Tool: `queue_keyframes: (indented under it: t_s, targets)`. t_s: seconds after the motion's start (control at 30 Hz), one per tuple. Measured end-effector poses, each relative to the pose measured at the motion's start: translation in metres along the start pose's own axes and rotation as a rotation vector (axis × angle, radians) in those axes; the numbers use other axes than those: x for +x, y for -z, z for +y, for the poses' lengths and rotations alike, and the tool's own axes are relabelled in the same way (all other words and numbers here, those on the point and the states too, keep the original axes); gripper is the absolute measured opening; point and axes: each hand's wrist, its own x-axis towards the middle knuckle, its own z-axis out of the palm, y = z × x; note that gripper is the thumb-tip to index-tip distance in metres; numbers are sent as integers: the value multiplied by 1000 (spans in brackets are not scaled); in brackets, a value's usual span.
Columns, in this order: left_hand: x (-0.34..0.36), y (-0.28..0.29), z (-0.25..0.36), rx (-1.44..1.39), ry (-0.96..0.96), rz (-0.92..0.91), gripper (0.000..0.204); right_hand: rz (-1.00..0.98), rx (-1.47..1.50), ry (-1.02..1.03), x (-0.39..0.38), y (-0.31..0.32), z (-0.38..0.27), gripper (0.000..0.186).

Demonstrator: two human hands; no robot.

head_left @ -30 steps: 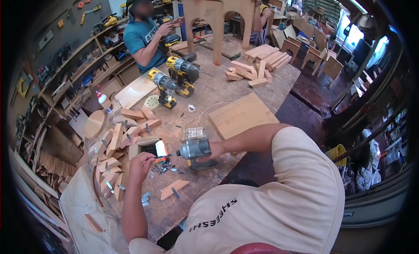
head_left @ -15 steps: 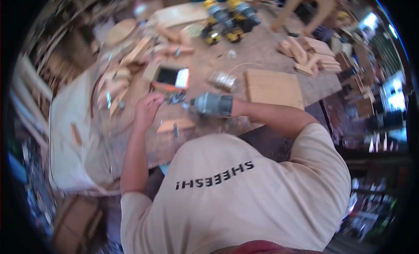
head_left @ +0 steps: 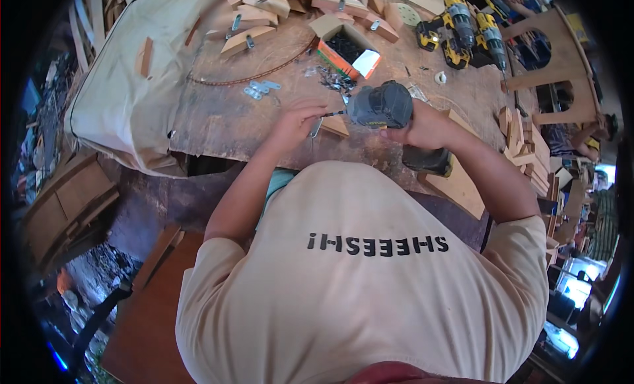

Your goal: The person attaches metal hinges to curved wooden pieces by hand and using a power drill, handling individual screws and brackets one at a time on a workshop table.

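My right hand (head_left: 426, 126) grips a grey-and-black cordless driver (head_left: 383, 103), pointed left, with its battery above a square board (head_left: 465, 194). My left hand (head_left: 297, 123) pinches at the tip of the thin bit (head_left: 335, 113); whether a screw is there I cannot make out. Just under the bit lies an angled wood block (head_left: 335, 126) with a metal plate (head_left: 316, 128). Beyond are an open orange-edged carton of dark screws (head_left: 343, 50), loose small hardware (head_left: 335, 80) and flat metal plates (head_left: 257, 88).
Yellow cordless drills (head_left: 459, 27) stand at the back right, near an arched wooden frame (head_left: 571, 100) and stacked pieces (head_left: 522, 156). Cut blocks (head_left: 247, 40) lie at the back. A draped cloth (head_left: 115, 100) covers the bench's left end. A co-worker's arm (head_left: 584, 146) shows at the right edge.
The view has swung round and down toward my hands. The driver, in my right hand, has turned slightly, and my left hand remains by its bit.
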Motion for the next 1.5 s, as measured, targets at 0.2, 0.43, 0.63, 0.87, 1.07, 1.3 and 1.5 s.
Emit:
queue_keyframes:
  t_s: [0.2, 0.43, 0.63, 0.87, 1.07, 1.3, 1.5]
  targets:
    - [-3, 0, -9, 160, -74, 12, 24, -72, -230, -104, 25, 6, -27, 31]
    - [-1, -2, -17, 187, -33, -10, 23, -149, -292, -172, 39, 12, -47, 36]
    - [-3, 0, -14, 126, 64, -39, 30, -198, -228, -258, 43, 14, -62, 40]
    - [-2, 2, -17, 145, 69, -95, 33, -234, -261, -246, 45, 16, -67, 40]
    - [-2, 3, -16, 163, 63, -107, 33, -211, -290, -237, 47, 13, -61, 37]
    - [-4, 1, -23, 218, 11, -95, 23, -223, -319, -258, 48, 13, -68, 36]
    - [-3, 2, -16, 175, 28, -78, 25, -209, -321, -249, 47, 12, -70, 36]
